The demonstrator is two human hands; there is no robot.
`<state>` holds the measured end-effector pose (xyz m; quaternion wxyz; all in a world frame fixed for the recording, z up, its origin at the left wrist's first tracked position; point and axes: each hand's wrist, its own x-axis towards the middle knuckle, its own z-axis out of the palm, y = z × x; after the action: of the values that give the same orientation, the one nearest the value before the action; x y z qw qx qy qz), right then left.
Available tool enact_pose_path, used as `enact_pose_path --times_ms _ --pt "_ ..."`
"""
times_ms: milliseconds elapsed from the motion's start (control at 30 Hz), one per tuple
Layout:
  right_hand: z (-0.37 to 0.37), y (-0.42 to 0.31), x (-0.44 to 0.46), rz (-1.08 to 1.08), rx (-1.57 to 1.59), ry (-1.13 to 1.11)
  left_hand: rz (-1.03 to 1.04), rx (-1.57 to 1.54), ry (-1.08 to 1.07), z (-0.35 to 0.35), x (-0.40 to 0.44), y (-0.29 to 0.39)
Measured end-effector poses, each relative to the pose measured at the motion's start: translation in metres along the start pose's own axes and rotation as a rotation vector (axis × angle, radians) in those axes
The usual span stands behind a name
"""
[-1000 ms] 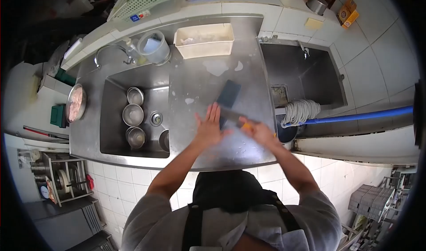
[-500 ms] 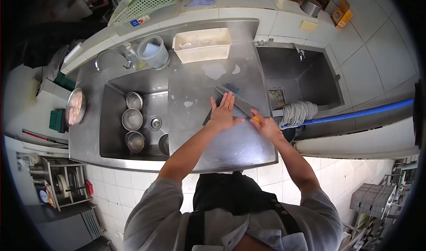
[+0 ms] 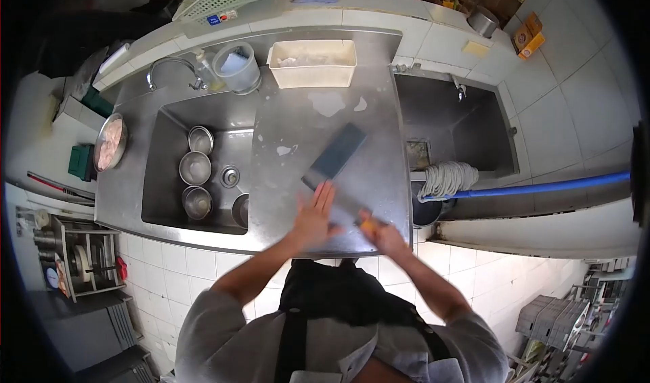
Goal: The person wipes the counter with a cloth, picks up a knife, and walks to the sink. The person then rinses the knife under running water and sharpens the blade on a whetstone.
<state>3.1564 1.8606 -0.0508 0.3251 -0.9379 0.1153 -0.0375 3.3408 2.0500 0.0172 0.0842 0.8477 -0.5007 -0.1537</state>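
Note:
A dark grey sharpening stone [image 3: 340, 151] lies slanted on the steel counter, its whole top face showing. At its near end is a knife [image 3: 348, 208], the blade blurred by motion. My right hand [image 3: 384, 237] is wrapped round the knife's yellow-orange handle. My left hand [image 3: 313, 219] is stretched out, its fingertips over the blade near the stone's lower end. Whether the blade touches the stone, I cannot tell.
Behind the stone stands a cream rectangular tub [image 3: 313, 65], beside a clear plastic bucket [image 3: 236, 70]. Several steel bowls [image 3: 196, 168] sit in the left sink [image 3: 164, 129]. A mop head [image 3: 449, 180] hangs by the right sink. Pale meat fills a bowl [image 3: 111, 143] at far left.
Both hands and the knife have come down the stone toward my body, slightly left. The stone, mostly covered before, now lies exposed. My head view has shifted a little.

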Motion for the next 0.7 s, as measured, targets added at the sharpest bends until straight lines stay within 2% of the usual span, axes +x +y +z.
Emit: enact_pose_path --times_ms 33,100,167,200,267,333,400,467,533,567,600,667,700 --pt "-0.004 0.003 0.007 -0.006 -0.003 0.007 0.001 0.005 0.008 -0.006 0.007 0.002" --pt "-0.013 0.002 0.0 0.128 -0.036 -0.09 -0.033 -0.074 0.007 -0.002 0.008 0.014" --pt "-0.058 0.001 0.032 0.323 -0.248 -0.144 0.118 0.035 0.124 0.006 0.076 0.009" --pt "-0.06 0.019 0.04 0.198 -0.128 0.044 0.12 0.038 0.113 0.004 0.087 0.01" --pt "-0.067 0.01 0.043 0.203 -0.252 0.013 0.143 -0.005 0.074 -0.003 0.108 0.015" --pt "-0.044 0.001 0.013 0.207 -0.179 -0.108 0.115 -0.01 0.04 0.006 0.048 0.011" --pt "-0.018 -0.005 -0.019 -0.031 -0.03 0.071 0.1 -0.001 0.021 -0.002 0.032 0.016" --pt "-0.009 0.036 -0.027 0.07 -0.24 0.031 0.064 -0.005 -0.054 0.001 0.027 0.03" --pt "-0.062 0.007 0.005 0.316 -0.281 -0.016 0.2 0.004 0.06 0.012 0.091 0.031" --pt "-0.06 0.022 0.013 0.31 -0.225 0.127 0.207 0.009 0.051 0.008 0.105 0.031" --pt "-0.058 0.02 0.014 0.317 -0.223 0.136 0.225 0.007 0.058 0.002 0.119 0.033" --pt "-0.056 0.018 0.007 0.214 -0.207 0.137 0.241 -0.006 0.05 0.003 0.104 0.035" --pt "-0.052 0.007 -0.005 0.21 -0.209 0.025 0.198 0.009 0.011 0.001 0.071 0.029"
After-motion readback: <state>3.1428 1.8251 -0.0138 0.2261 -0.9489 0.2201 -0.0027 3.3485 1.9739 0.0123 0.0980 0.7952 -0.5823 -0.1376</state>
